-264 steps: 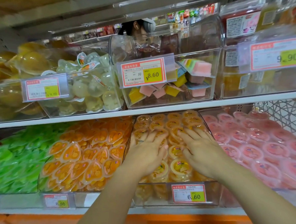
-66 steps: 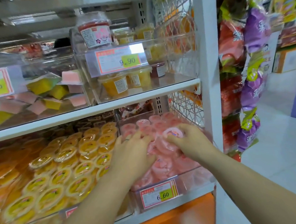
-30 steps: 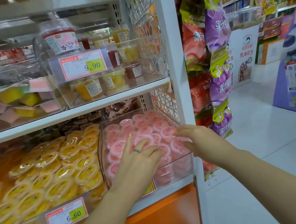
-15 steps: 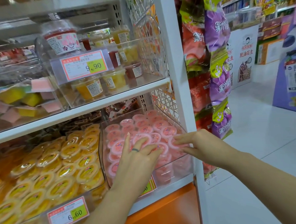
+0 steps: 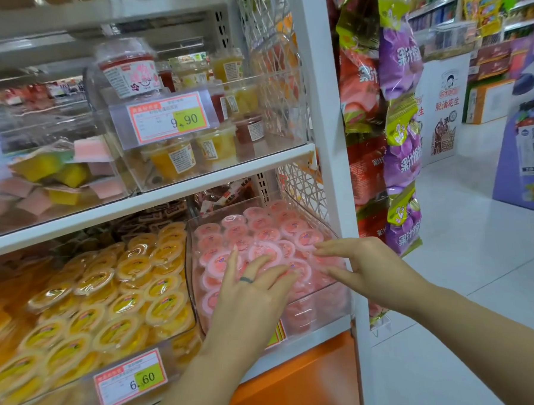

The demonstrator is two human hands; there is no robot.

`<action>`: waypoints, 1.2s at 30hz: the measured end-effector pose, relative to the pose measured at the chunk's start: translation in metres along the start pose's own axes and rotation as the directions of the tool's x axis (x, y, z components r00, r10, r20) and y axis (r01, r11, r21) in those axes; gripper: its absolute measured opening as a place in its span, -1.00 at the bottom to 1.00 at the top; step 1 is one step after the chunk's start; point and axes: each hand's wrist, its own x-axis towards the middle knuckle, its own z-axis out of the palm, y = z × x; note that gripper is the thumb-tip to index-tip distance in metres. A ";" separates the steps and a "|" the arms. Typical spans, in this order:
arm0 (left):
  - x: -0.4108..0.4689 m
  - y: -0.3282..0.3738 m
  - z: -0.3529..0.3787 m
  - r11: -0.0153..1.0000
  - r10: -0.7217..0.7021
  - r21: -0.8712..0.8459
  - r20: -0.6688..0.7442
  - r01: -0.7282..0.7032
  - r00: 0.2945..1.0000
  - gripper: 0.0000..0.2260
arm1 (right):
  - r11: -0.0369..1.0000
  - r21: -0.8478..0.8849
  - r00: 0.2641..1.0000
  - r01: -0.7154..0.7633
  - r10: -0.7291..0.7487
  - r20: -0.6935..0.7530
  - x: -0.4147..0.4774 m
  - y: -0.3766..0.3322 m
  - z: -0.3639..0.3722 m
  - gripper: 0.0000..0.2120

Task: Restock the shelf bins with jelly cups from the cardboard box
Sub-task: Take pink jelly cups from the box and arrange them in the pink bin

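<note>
Hands over the pink jelly cups [image 5: 262, 235], settling the top layer.
The left hand [image 5: 249, 299] lays spread, straight fingers [image 5: 233, 261] on lids near the bin [image 5: 326, 304]'s front edge. The right hand [image 5: 368, 271] reaches with loosely parted fingers [image 5: 325, 249] at its front right corner, pinching nothing, likely to level the stack. The bin fills the shelf [image 5: 316, 334]'s right end. No cardboard box shows.

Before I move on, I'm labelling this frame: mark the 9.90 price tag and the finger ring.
9.90 price tag [image 5: 168, 118], head view, centre of the tag face.
ring [image 5: 246, 279], head view, band's visible top.
</note>
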 end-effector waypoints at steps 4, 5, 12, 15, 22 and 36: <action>-0.011 -0.015 -0.016 0.997 -0.065 -0.032 -0.037 0.063 0.997 -0.73 | 1.000 -0.017 0.999 0.016 -0.016 -0.029 0.012 -0.030 0.004 -0.73; -0.015 -0.020 -0.020 0.995 -0.088 -0.043 -0.049 0.086 0.995 -0.72 | 0.999 -0.033 0.999 0.009 -0.011 -0.037 0.016 -0.038 0.007 -0.72; -0.036 -0.058 -0.042 0.962 -0.263 -0.083 -0.022 0.260 0.965 -0.68 | 0.968 -0.184 0.983 -0.169 0.179 0.038 0.047 -0.069 0.038 -0.33; -0.035 -0.066 -0.047 0.941 -0.307 -0.151 -0.007 0.302 0.952 -0.69 | 0.952 -0.207 0.969 -0.224 0.240 0.054 0.055 -0.074 0.045 -0.34; -0.039 -0.078 -0.055 0.856 -0.386 -0.367 0.015 0.365 0.922 -0.79 | 0.997 -0.040 0.993 -0.071 0.067 -0.093 0.065 -0.089 0.035 -0.42; -0.030 -0.073 -0.080 -0.296 -0.519 -0.839 0.543 0.457 0.661 -0.85 | 0.905 0.424 0.997 -0.048 0.016 0.078 0.054 -0.151 0.031 -0.57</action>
